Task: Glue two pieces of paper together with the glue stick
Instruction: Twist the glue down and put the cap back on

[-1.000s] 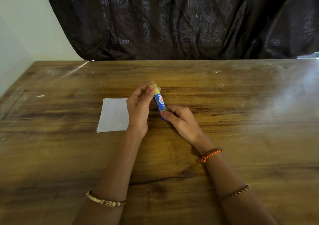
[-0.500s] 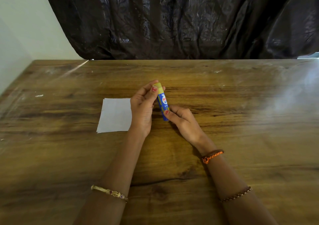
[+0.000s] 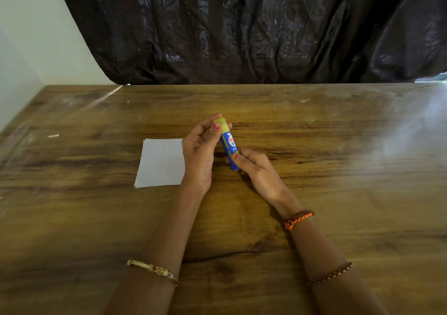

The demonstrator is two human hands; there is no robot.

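Observation:
A blue glue stick [image 3: 229,145] with a yellow cap stands nearly upright above the middle of the wooden table [image 3: 338,169]. My left hand [image 3: 200,155] pinches the yellow cap between thumb and fingers. My right hand [image 3: 256,169] grips the lower blue barrel. White paper [image 3: 160,162] lies flat on the table just left of my left hand; a second sheet's edge peeks out under it, and its right edge is hidden by my hand.
A dark curtain [image 3: 242,29] hangs behind the table's far edge. A pale wall [image 3: 29,36] borders the left side. Small white scraps [image 3: 53,136] lie at the far left of the table.
Both hands and the glue stick have shifted slightly to the right and a little up. The stick now stands a bit more upright. The paper has not moved.

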